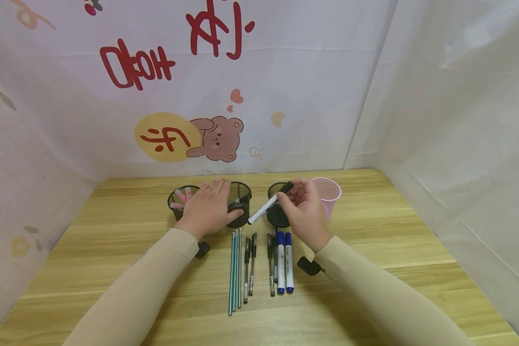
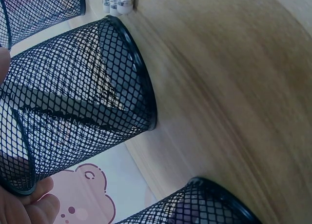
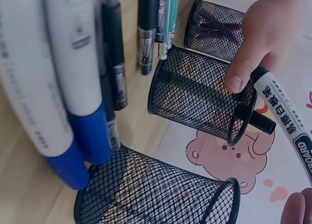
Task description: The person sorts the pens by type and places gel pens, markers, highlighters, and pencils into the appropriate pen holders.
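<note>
Black-capped marker [image 1: 264, 208] between right fingers [image 1: 287, 204]

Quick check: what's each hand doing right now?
Left hand: closed, gripping the second black mesh cup from the left.
Right hand: closed, pinching a white marker.

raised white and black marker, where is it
In the head view, the white and black marker is pinched in the right hand, just below centre, slanting just right of the black mesh cup that the left hand holds.
</note>
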`<state>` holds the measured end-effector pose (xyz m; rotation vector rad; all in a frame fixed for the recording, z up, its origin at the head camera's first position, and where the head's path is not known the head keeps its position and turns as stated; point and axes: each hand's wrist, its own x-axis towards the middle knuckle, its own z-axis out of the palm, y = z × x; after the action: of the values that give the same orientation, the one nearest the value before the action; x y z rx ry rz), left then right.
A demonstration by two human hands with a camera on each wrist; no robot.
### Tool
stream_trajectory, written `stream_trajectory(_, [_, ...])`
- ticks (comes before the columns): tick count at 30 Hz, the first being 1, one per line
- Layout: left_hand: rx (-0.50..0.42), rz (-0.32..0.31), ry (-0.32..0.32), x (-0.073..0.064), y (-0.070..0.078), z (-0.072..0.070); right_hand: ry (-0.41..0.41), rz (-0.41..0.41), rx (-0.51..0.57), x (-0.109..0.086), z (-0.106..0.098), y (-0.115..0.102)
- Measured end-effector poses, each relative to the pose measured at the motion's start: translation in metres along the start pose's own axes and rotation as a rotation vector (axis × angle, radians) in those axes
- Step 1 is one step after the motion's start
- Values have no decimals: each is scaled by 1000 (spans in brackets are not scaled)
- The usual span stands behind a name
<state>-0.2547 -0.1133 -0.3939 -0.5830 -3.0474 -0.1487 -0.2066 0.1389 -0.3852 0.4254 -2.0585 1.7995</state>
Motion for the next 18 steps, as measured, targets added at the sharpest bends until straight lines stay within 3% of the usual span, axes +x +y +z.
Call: stream_trajectory(18, [25,13,34,1,0,2,91,-114,57,12,18,-3])
